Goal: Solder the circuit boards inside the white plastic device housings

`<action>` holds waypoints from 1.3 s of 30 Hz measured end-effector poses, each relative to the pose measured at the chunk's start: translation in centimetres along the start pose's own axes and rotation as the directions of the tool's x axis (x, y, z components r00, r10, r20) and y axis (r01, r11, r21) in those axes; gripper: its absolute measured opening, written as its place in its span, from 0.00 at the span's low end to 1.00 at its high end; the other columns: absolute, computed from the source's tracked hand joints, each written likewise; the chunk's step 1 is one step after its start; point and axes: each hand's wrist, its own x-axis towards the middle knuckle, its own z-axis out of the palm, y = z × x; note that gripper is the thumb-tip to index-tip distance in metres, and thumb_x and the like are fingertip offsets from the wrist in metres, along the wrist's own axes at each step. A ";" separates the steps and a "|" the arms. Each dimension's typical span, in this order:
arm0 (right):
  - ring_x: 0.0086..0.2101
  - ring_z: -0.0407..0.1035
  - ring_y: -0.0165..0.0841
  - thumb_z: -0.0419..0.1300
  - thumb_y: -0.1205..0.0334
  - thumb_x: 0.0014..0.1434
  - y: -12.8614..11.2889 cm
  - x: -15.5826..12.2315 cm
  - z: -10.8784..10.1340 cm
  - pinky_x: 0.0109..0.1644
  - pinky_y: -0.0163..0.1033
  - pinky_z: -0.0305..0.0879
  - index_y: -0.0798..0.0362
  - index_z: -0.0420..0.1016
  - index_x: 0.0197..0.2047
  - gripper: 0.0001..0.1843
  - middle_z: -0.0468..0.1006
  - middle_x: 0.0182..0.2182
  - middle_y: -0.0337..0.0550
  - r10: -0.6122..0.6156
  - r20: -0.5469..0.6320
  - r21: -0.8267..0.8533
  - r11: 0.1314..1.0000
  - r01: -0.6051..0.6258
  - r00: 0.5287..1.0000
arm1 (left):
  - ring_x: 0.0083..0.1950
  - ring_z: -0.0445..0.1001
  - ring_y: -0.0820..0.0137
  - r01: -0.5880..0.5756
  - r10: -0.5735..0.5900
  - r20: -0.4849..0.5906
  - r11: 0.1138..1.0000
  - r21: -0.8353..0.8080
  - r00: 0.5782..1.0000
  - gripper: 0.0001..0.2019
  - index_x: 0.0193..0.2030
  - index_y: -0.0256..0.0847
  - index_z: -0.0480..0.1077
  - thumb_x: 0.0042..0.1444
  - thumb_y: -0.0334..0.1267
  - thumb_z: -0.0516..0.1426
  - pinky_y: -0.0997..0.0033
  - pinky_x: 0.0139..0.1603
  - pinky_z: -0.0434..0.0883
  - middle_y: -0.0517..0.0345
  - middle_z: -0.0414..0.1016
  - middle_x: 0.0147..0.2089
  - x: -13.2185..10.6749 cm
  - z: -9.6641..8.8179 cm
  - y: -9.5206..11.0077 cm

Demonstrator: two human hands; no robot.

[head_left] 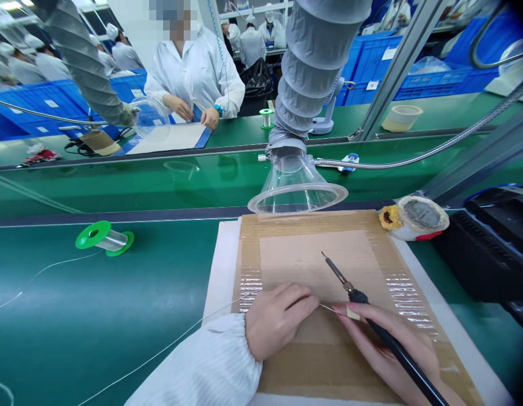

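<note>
My left hand is closed on a thin solder wire, which trails from it across the bench to the lower left. A short end of the wire runs from my left fingers to the fingertips of my right hand. My right hand holds a soldering iron with a black handle, its metal tip angled up and away to the left over the cardboard. A small cream-coloured piece shows at the right fingertips; I cannot tell what it is. Both hands are over a taped cardboard sheet.
A clear fume hood hangs above the cardboard's far edge. Left lies a green-ended solder spool. A tip-cleaning pot and a black box stand to the right. Across the divider, a person in white sits at the facing bench.
</note>
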 end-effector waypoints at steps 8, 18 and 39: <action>0.32 0.85 0.28 0.66 0.66 0.72 0.2 -0.3 0.0 0.48 0.24 0.80 0.51 0.78 0.50 0.06 0.89 0.36 0.37 0.002 -0.006 0.006 1.000 -0.002 1.000 | 0.41 0.82 0.69 0.015 -0.015 0.009 1.000 -0.014 1.000 0.13 0.51 0.36 0.74 0.76 0.26 0.48 0.70 0.41 0.79 0.52 0.84 0.45 -0.1 0.1 -0.1; 0.32 0.85 0.26 0.66 0.65 0.73 0.0 0.1 0.0 0.49 0.21 0.78 0.52 0.79 0.48 0.02 0.89 0.34 0.38 -0.004 -0.012 0.005 1.000 0.004 1.000 | 0.39 0.82 0.70 -0.003 0.003 -0.021 1.000 0.003 1.000 0.13 0.50 0.36 0.74 0.78 0.29 0.48 0.71 0.39 0.79 0.54 0.85 0.43 0.3 -0.1 0.0; 0.30 0.85 0.27 0.63 0.63 0.75 -0.3 0.8 -0.1 0.46 0.22 0.79 0.50 0.77 0.48 0.02 0.89 0.33 0.36 -0.007 -0.017 -0.023 1.000 0.007 1.000 | 0.41 0.81 0.68 -0.004 0.004 0.009 1.000 -0.013 1.000 0.13 0.53 0.35 0.74 0.76 0.26 0.48 0.69 0.41 0.79 0.52 0.84 0.45 -0.3 0.2 -0.2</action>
